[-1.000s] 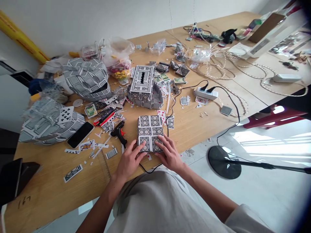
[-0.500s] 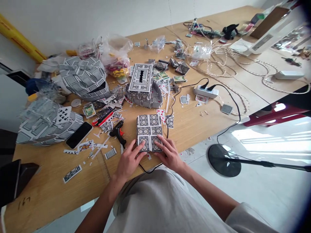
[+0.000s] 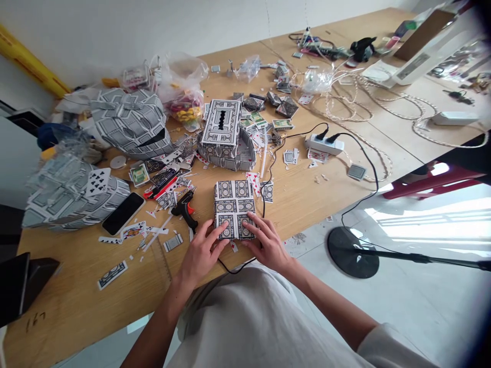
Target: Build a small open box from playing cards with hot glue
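Note:
A box-like piece covered in dark patterned playing cards (image 3: 235, 199) lies on the table near its front edge. My left hand (image 3: 201, 250) rests at its lower left corner, index finger on top and thumb at the near side. At the lower right corner, my right hand (image 3: 268, 244) lies with its fingers spread over the top. Both hands touch the piece from opposite sides. Left of it is a black and orange glue gun (image 3: 185, 209). Behind it stands a larger card-built box (image 3: 221, 125) with a dark slot on top.
Two woven card structures (image 3: 130, 122) (image 3: 76, 197), a phone (image 3: 123, 213) and a red cutter (image 3: 163, 185) are at the left. A power strip (image 3: 324, 144) with black cables and coiled rope (image 3: 351, 110) lie right. Card scraps surround the work.
The camera view has shifted slightly. My hands keep nearly the same hold on the card-covered piece, with no other clear movement.

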The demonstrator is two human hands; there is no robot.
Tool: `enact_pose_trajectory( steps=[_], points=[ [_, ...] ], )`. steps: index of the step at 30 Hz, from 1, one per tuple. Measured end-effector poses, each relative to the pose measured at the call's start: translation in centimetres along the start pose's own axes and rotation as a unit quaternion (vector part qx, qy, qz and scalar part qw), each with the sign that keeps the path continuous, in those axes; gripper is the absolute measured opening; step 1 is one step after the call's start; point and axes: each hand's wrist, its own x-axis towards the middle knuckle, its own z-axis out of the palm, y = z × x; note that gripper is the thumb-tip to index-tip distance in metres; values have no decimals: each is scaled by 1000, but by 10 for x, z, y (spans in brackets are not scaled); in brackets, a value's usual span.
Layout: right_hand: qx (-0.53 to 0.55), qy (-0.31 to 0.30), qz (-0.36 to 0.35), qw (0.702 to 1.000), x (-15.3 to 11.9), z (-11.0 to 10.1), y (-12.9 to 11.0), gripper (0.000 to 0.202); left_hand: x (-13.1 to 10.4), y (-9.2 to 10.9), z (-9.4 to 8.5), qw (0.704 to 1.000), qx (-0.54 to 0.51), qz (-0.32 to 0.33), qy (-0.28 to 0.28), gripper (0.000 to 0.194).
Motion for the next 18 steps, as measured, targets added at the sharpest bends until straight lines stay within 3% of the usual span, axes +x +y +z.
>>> enact_pose_trajectory(
  steps=[4,9,12,15,18],
  points=[
    [2,-10,-8,1000,3,-8,-2,73,-1,5,-8,1000,-13,12,8,48],
    [29,8,20,999,8,-19,-4,83,-5,6,-21,997,-29,2,66,37],
    [53,9,54,997,15,-24,-9,82,-8,2,-28,995,-32,-27,92,27],
    [82,24,99,991,24,-29,-17,66,-11,-5,-34,993,-32,-63,92,21],
    [144,45,153,977,31,-36,-24,57,-13,-13,-40,986,11,-134,95,37]
  ],
)
